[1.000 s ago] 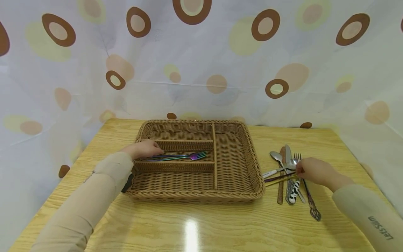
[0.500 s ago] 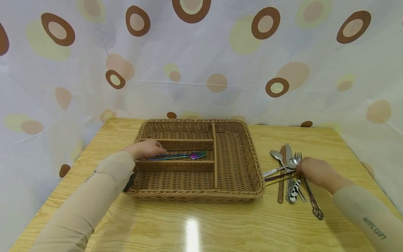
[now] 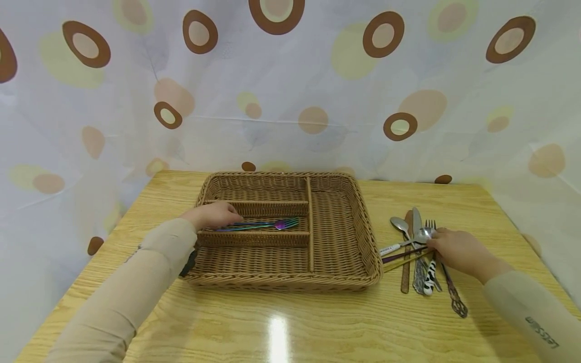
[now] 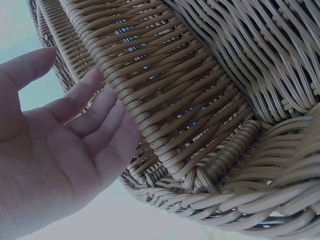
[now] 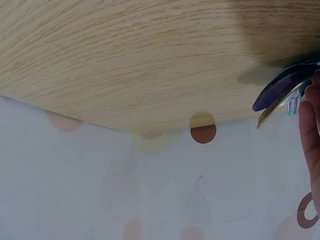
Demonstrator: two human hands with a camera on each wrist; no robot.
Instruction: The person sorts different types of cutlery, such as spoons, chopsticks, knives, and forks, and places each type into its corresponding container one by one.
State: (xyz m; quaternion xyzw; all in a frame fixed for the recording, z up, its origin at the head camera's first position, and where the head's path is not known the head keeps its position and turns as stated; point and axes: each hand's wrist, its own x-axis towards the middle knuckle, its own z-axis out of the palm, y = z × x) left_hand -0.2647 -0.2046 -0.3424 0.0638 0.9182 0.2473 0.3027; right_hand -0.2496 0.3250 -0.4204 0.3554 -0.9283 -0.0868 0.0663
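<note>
My left hand reaches into the middle left compartment of a wicker cutlery basket. Beneath and beside it lie an iridescent fork and another slim rainbow-coloured piece. Seen from the left wrist, the thumb stands apart and the fingers bend loosely behind the woven divider, their tips partly hidden. My right hand is at a cutlery pile, fingertips down beside a silver spoon and a cow-print handle. In the right wrist view a purple spoon shows by the fingers; their grip is out of sight.
The pile also includes a knife, a brown knife, a small spoon and an ornate dark handle. Some handles reach the basket's right rim. A patterned cloth hangs behind the wooden table.
My right hand has shifted slightly right at the pile. The cow-print handle has swung a little to the right, the ornate handle slightly too. My left hand has edged right in its compartment.
</note>
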